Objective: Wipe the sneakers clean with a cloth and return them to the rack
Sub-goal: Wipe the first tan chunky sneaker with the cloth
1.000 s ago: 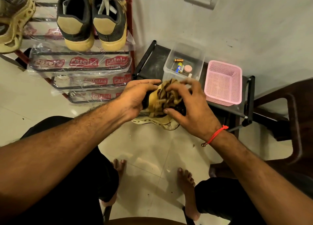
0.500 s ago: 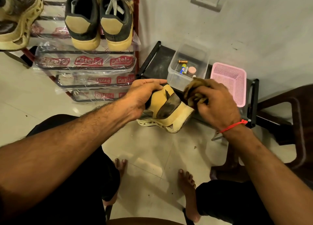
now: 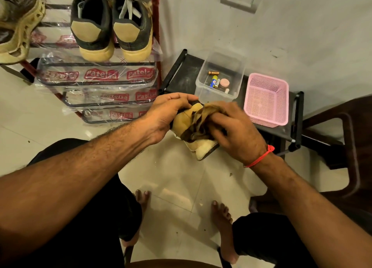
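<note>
I hold a tan and dark sneaker in the air in front of me, above the tiled floor. My left hand grips its heel end. My right hand presses a brown crumpled cloth against the shoe's side, covering much of it; the pale sole shows below. On the shoe rack at upper left stand a pair of dark sneakers with tan heels and another tan shoe at the far left.
A low black stand by the wall carries a clear plastic box with batteries and small items, and a pink mesh basket. A dark brown chair is at the right. My bare feet rest on the floor below.
My right hand with the cloth moved from the shoe out to the right, then came back onto the shoe's side. The left hand kept its grip on the heel.
</note>
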`<state>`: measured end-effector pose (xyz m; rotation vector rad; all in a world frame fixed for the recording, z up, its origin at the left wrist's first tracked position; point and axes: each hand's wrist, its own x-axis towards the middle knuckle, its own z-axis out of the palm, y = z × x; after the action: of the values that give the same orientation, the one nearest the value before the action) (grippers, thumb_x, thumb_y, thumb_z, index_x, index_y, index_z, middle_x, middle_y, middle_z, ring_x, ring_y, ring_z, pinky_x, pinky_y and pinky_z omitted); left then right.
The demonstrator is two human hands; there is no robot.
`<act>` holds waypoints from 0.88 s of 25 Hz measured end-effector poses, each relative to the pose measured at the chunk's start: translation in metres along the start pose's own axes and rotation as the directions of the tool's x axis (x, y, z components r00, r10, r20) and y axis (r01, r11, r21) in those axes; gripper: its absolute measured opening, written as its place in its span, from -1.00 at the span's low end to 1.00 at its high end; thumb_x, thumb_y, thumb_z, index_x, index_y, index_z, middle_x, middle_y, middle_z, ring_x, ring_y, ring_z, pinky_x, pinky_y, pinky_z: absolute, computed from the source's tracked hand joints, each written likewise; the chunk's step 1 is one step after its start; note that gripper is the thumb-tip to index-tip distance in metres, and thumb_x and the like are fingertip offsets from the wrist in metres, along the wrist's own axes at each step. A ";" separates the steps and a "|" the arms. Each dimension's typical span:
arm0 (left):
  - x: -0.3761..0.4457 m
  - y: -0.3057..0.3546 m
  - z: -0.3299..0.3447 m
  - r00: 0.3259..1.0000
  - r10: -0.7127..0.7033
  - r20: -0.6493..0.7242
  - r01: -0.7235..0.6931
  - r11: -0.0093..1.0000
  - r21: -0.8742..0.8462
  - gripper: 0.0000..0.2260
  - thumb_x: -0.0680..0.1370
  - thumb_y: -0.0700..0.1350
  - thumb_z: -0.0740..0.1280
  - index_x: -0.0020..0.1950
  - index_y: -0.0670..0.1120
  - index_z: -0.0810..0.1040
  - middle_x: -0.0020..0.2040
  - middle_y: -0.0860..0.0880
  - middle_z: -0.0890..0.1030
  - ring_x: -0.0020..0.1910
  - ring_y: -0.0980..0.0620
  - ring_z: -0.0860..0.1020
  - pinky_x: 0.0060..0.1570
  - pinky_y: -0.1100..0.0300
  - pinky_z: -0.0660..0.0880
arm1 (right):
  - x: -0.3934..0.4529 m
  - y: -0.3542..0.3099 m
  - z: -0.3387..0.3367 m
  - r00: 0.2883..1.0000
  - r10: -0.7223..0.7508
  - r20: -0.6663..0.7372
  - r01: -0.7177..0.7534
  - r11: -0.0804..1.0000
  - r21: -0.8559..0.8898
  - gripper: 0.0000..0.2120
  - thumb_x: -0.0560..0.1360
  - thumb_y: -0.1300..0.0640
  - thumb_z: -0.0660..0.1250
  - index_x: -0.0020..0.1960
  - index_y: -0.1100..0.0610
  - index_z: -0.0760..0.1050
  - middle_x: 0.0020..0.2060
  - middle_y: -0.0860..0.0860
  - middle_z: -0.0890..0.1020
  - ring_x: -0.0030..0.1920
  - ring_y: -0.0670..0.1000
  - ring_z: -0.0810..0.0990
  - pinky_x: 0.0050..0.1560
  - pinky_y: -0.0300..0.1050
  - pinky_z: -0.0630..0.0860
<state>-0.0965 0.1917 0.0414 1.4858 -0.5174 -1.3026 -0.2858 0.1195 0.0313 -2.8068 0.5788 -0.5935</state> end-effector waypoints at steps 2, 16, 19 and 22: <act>0.001 0.002 -0.001 1.000 0.021 -0.018 -0.021 1.000 0.019 -0.75 0.56 -0.30 0.32 0.10 -0.08 0.72 0.05 -0.07 0.73 0.01 0.00 0.66 -0.03 0.09 0.62 | -0.001 0.012 -0.003 0.988 0.151 -0.044 -0.152 0.988 -0.014 -0.75 0.57 0.09 0.23 0.15 0.15 0.60 0.14 0.14 0.59 0.11 0.21 0.54 0.06 0.23 0.50; -0.002 -0.003 -0.002 0.998 0.047 0.051 -0.046 0.999 -0.014 -0.71 0.57 -0.33 0.30 0.18 -0.08 0.69 0.03 -0.10 0.72 -0.09 0.05 0.64 -0.09 0.15 0.61 | -0.004 -0.020 0.003 0.981 0.117 -0.154 -0.098 0.987 0.127 -0.77 0.54 0.17 0.31 0.12 0.22 0.63 0.13 0.17 0.60 0.14 0.16 0.56 0.16 0.15 0.54; -0.006 -0.006 0.001 0.996 0.031 0.084 -0.032 0.999 0.016 -0.73 0.59 -0.32 0.30 0.20 -0.09 0.68 0.05 -0.11 0.72 -0.04 0.03 0.65 -0.03 0.15 0.61 | -0.004 -0.027 0.003 0.992 -0.069 -0.107 0.081 0.990 0.112 -0.77 0.54 0.18 0.33 0.14 0.23 0.63 0.15 0.17 0.62 0.15 0.15 0.56 0.16 0.06 0.52; -0.006 -0.007 0.006 0.992 0.013 0.125 -0.010 1.000 -0.022 -0.71 0.58 -0.34 0.31 0.22 -0.09 0.67 0.09 -0.09 0.72 0.03 -0.04 0.67 0.04 0.05 0.64 | 0.005 -0.001 -0.006 0.975 0.139 -0.173 -0.126 0.988 0.086 -0.82 0.52 0.23 0.34 0.08 0.22 0.64 0.08 0.19 0.62 0.10 0.16 0.55 0.09 0.18 0.55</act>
<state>-0.1057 0.1966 0.0384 1.3875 -0.5907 -1.3944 -0.2843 0.1176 0.0389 -2.6372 0.7550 -0.8273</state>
